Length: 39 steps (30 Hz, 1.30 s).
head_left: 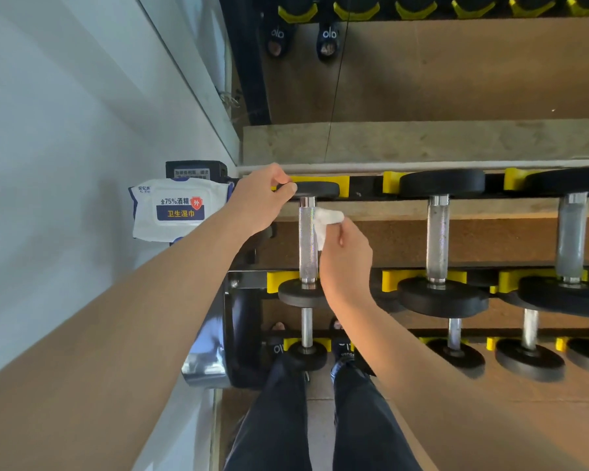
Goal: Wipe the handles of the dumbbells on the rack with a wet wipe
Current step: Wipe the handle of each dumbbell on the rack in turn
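At the top tier of a rack (361, 190): left hand (257, 202) gripping the far plate of the end dumbbell (308, 239), fingers curled over its rim. Right hand (346, 256) pinching a crumpled white wipe (325, 222) against the right side of the knurled handle. Beside the rack's left end, a wipes pack (179, 210). More dumbbells (439, 239) racked to the right.

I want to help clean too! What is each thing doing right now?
Left hand: grips the far weight plate.
Right hand: pinches the wipe.
Wipe: crumpled, against the handle.
First dumbbell: lying in its yellow cradles.
Wipe pack: closed, left of the rack.
Other dumbbells: racked, untouched.
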{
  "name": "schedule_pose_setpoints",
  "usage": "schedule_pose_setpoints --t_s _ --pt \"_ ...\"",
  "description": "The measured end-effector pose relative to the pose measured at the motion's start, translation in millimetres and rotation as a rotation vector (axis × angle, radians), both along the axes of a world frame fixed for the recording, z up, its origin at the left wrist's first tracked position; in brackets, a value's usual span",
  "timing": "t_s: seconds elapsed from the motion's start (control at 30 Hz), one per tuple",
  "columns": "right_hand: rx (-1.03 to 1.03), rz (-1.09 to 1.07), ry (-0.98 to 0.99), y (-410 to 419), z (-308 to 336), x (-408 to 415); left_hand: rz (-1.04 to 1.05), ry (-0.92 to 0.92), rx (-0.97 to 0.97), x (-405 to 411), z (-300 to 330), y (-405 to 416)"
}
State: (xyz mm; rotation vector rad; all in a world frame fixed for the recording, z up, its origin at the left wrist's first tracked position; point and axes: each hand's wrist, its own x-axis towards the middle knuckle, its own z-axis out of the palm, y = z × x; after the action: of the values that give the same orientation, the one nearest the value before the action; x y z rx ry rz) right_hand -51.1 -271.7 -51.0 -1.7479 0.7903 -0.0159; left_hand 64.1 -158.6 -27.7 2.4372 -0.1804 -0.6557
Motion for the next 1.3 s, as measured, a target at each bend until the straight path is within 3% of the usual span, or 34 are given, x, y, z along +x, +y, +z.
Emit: schedule_pose_setpoints --t_s 0.13,0.2,0.27,0.33,0.4,0.47,0.57,0.7,0.83,0.9,0.97,1.03,1.13,1.2,1.3 --pt "-0.808 1.070 -0.307 -13.8 -22.7 3.2 -0.004 -0.001 0.000 -0.7 0.2 -0.2" --pt "-0.974 1.394 -0.348 -24.0 -29.8 6.0 -0.004 -0.003 0.004 -1.0 0.2 -0.3" --pt "-0.953 1.534 -0.308 -33.9 -27.3 3.8 0.004 -0.006 0.003 -1.7 0.3 -0.8" --pt "-0.815 1.559 -0.275 -42.8 -14.6 -2.8 0.016 -0.003 -0.006 -2.7 0.0 -1.5" --pt "-0.595 1.402 -0.138 -51.5 2.2 -10.4 0.030 -0.002 -0.020 -3.8 -1.0 -2.8" --pt "-0.450 0.978 -0.082 -58.5 7.9 -14.4 0.048 -0.001 -0.028 -5.6 -2.1 -3.1" --pt "-0.427 0.310 0.066 -53.8 -0.7 -12.1 0.072 -0.002 -0.031 -8.5 -2.7 -4.0" --pt "-0.018 0.306 0.476 -13.3 -27.5 -4.4 0.082 -0.005 -0.018 -8.6 -2.6 -5.2" --pt "0.061 0.170 0.532 -12.0 -20.2 -3.1 0.072 -0.012 -0.006 -8.5 -5.1 -3.3" --pt "0.103 0.109 0.455 -21.9 -9.1 -7.4 0.071 -0.014 -0.018 -8.2 -6.0 -2.7" --pt "-0.055 0.247 0.237 -18.8 5.3 -13.6 0.076 -0.014 -0.028 -8.2 -5.6 -2.3" --pt "-0.373 0.702 -0.048 -12.4 11.5 -18.2 0.078 -0.015 -0.036 -8.3 -5.3 -2.8" --pt "-0.757 1.340 -0.175 -13.5 -10.1 -18.2 0.077 -0.016 -0.031 -8.0 -5.0 -3.3" --pt "-0.835 1.430 -0.199 -17.9 -21.7 -18.9 0.078 -0.013 -0.030 -7.6 -6.0 -3.4" --pt "-0.800 1.359 -0.218 -19.5 -22.6 -25.6 0.082 -0.004 -0.049 -6.9 -7.5 -3.4"
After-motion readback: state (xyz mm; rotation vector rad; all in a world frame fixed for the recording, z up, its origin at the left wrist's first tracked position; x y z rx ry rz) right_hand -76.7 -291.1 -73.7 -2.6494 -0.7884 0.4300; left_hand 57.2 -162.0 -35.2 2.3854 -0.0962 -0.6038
